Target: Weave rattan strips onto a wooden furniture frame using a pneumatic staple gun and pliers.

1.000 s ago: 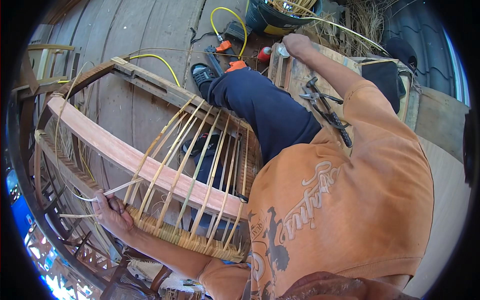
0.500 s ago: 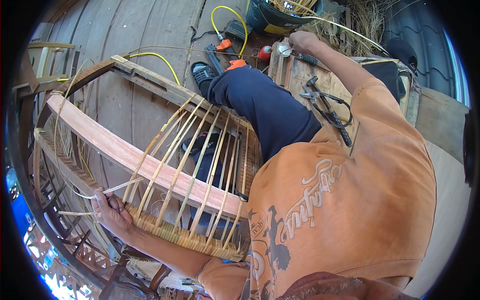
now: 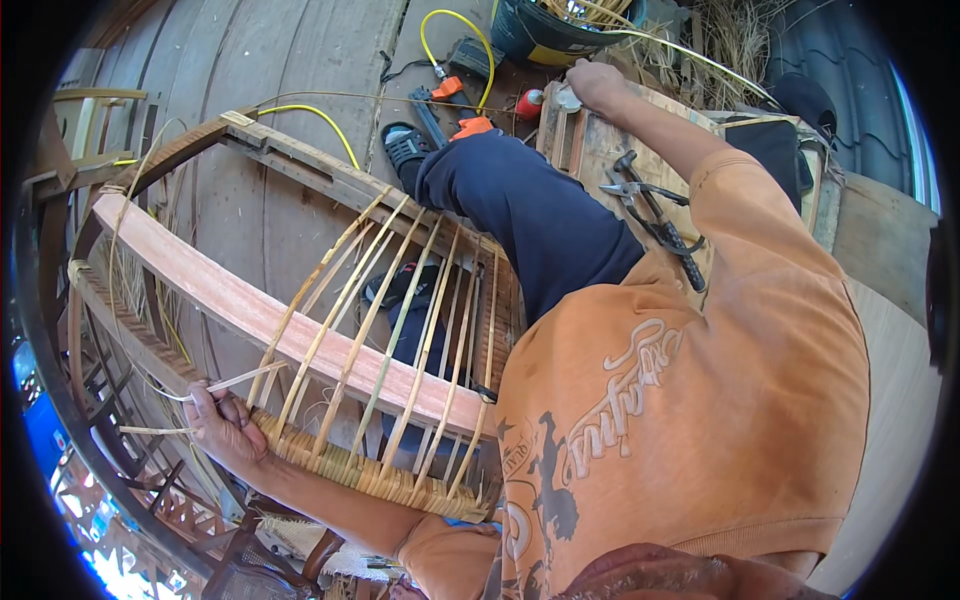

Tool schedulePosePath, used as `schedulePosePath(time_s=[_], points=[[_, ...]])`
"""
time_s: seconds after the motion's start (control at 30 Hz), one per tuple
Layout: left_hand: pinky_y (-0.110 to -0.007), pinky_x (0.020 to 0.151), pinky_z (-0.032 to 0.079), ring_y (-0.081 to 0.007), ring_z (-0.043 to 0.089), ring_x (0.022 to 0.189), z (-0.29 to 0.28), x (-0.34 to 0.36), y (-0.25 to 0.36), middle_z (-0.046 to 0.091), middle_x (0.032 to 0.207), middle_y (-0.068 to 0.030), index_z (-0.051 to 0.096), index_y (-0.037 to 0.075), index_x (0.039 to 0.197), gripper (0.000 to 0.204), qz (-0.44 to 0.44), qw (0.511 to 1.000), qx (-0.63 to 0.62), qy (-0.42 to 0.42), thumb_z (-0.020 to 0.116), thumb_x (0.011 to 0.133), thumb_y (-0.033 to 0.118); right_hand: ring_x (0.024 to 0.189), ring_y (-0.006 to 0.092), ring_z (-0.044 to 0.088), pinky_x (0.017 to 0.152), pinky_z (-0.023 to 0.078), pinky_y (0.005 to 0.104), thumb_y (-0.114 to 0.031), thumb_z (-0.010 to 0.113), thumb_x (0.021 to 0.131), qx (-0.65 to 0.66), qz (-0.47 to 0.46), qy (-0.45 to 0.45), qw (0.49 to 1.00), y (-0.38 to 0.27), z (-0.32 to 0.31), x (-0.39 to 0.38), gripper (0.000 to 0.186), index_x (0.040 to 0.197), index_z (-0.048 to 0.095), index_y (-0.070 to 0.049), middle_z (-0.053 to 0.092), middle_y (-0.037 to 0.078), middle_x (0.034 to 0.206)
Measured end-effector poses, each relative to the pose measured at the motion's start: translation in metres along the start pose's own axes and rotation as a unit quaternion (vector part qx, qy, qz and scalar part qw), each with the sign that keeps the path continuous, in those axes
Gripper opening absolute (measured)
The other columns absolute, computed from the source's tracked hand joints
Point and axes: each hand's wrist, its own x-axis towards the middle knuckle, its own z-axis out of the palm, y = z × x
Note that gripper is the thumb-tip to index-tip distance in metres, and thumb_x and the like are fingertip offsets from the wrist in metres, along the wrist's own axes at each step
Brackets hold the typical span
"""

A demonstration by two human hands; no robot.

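Observation:
My left hand (image 3: 228, 432) is closed at the frame's lower rail, its fingers pinching a pale, flat rattan strip (image 3: 248, 375). Beside it, tightly wound rattan (image 3: 340, 465) covers the rail. Several rattan strands (image 3: 370, 340) stretch across the curved wooden frame (image 3: 300, 175), passing over a pinkish board (image 3: 250, 308). My right hand (image 3: 598, 88) is closed at the far end of a wooden bench (image 3: 592, 160), against a small clear object (image 3: 568, 98). Its fingertips are hidden, so what they grip cannot be made out.
Pliers and other hand tools (image 3: 655, 215) lie on the bench near my right arm. An orange and black tool (image 3: 465, 120), a yellow hose (image 3: 430, 40) and a red bottle (image 3: 529, 104) are on the plank floor. A dark bucket (image 3: 555, 40) holds rattan strips.
My right hand has shifted slightly over the small clear object, and the right forearm has swung a little to the left. My left hand stays in place with the rattan strip.

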Motion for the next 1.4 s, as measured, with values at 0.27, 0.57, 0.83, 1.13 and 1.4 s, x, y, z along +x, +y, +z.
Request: schedulePosePath(time_s=[0.27,0.57,0.83,1.13,1.4], points=[[-0.017,0.036,0.020,-0.0022,0.029,0.040,0.008,-0.004,0.004,0.056,0.066,-0.0041,0.053,0.004,0.085,0.012,0.000,1.000,0.012,0.026,0.058,0.091,0.014,0.091,0.0325,0.065,0.076,0.053,0.0403,-0.011,0.052,0.080,0.007,0.004,-0.034,0.999,0.001,-0.007,0.000,0.022,0.091,0.070,-0.005,0.066,0.018,0.094],[-0.018,0.037,0.020,-0.0027,0.030,0.042,-0.001,-0.001,0.001,0.057,0.068,-0.0047,0.055,0.002,0.092,0.018,-0.002,1.000,0.013,0.007,0.060,0.090,0.019,0.095,0.0297,0.064,0.078,0.053,0.0380,-0.015,0.054,0.080,-0.045,-0.066,-0.095,0.992,-0.009,0.002,0.009,0.024,0.096,0.070,-0.007,0.066,0.014,0.101],[-0.018,0.036,0.019,-0.0026,0.029,0.041,0.003,-0.003,0.003,0.056,0.068,-0.0045,0.055,0.002,0.090,0.016,0.000,1.000,0.015,0.013,0.059,0.091,0.017,0.097,0.0296,0.063,0.078,0.052,0.0389,-0.017,0.054,0.081,-0.061,-0.081,-0.153,0.983,-0.008,-0.023,0.004,0.024,0.096,0.069,-0.007,0.066,0.014,0.102],[-0.018,0.035,0.019,-0.0019,0.026,0.039,0.008,-0.003,0.010,0.054,0.065,-0.0027,0.055,0.003,0.088,0.013,-0.016,0.999,0.019,0.026,0.057,0.091,0.015,0.079,0.0311,0.064,0.069,0.049,0.0377,-0.006,0.054,0.070,0.157,-0.061,-0.134,0.977,0.046,0.003,0.019,0.023,0.088,0.069,-0.005,0.066,0.017,0.084],[-0.018,0.036,0.024,-0.0001,0.033,0.043,0.033,-0.005,0.016,0.050,0.065,0.0019,0.057,0.008,0.089,0.007,-0.052,0.994,0.045,0.086,0.059,0.087,0.014,0.057,0.0090,0.050,0.049,0.040,0.0266,-0.011,0.059,0.080,0.333,-0.101,-0.081,0.934,0.098,0.014,0.018,0.018,0.094,0.066,-0.004,0.058,0.002,0.067]])
